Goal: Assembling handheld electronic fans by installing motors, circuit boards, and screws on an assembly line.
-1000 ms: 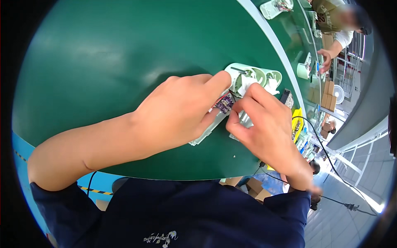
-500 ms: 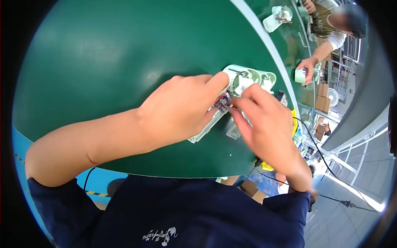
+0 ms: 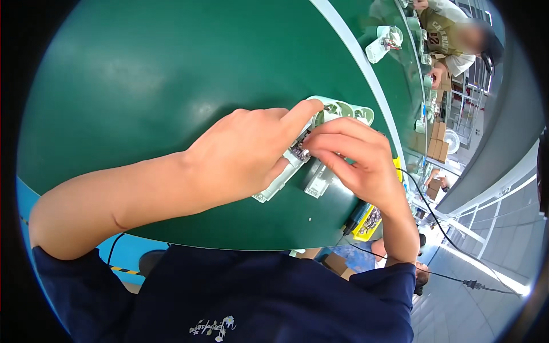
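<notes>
A pale green plastic housing with round openings at its far end lies on the green table, with wires and white parts inside. My left hand is closed on its left side, index finger stretched along the far rim and thumb at the near edge. Fingers pinched, my right hand holds a small purple circuit board against the inside of the housing. The fingertips partly cover the board. A pale, clear-looking piece sticks out beside the housing under my right hand; whether it is joined on, I cannot tell.
By my right forearm sits a yellow tray of small metal parts, with a black cylindrical tool and cable against it. Across the white table edge stands a similar pale green housing. A co-worker sits beyond.
The circuit board has gone from being held up between both hands to down in the housing. My right fingers have come left and closed together. The co-worker's hand has drawn back.
</notes>
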Demonstrator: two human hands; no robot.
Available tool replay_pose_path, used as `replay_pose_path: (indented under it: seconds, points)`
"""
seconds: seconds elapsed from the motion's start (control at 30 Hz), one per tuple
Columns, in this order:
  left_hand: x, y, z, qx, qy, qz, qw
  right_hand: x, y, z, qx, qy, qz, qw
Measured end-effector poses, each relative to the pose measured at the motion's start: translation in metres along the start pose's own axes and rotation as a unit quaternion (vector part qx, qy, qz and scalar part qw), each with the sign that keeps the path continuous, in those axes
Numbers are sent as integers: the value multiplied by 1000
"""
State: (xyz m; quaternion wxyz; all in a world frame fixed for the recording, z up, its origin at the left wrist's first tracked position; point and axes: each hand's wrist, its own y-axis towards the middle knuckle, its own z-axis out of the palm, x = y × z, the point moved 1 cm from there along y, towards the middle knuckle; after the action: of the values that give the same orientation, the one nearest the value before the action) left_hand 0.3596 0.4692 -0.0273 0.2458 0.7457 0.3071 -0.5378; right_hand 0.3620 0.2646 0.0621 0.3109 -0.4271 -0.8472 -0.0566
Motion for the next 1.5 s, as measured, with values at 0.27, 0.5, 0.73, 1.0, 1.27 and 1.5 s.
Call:
replay_pose_path:
  seconds: [0.27, 0.5, 0.73, 1.0, 1.27, 1.5]
  points:
    - [7, -2, 1, -32, 29, 21, 999, 13, -1, 5, -25, -95, 76, 992]
    - [6, -4, -1, -39, 20, 48, 998, 19, 11, 8, 12, -171, 42, 984]
    - [14, -4, 9, -42, 31, 39, 998, 29, 25, 8, 65, -221, 51, 972]
    - [18, -4, 10, -44, 52, 49, 996, 30, 29, 8, 101, -197, 76, 972]
    - [22, -4, 9, -64, 59, 69, 994, 29, 29, 10, 96, -203, 73, 972]
    - [23, -3, 4, -66, 81, 82, 991, 43, 42, 16, 154, -387, 10, 909]
